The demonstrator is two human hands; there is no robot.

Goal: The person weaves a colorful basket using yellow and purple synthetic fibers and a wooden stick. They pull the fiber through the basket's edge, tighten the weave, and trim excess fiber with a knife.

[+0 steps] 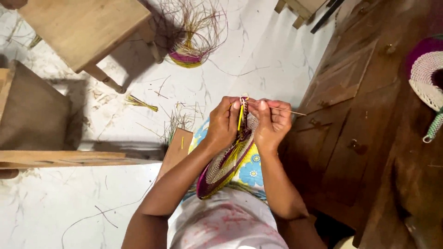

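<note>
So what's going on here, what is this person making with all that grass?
A person is working on a round woven disc, coiled in purple, yellow and pale fibre, held on edge over the lap. The left hand and right hand both pinch its top rim, and the right hand also holds a thin needle-like stick. Loose grass strands lie on the pale floor, with another unfinished woven piece beside a wooden stool.

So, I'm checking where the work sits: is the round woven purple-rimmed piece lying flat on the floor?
No: both hands, left and right, hold the round woven purple-rimmed piece up on edge over the lap.
</note>
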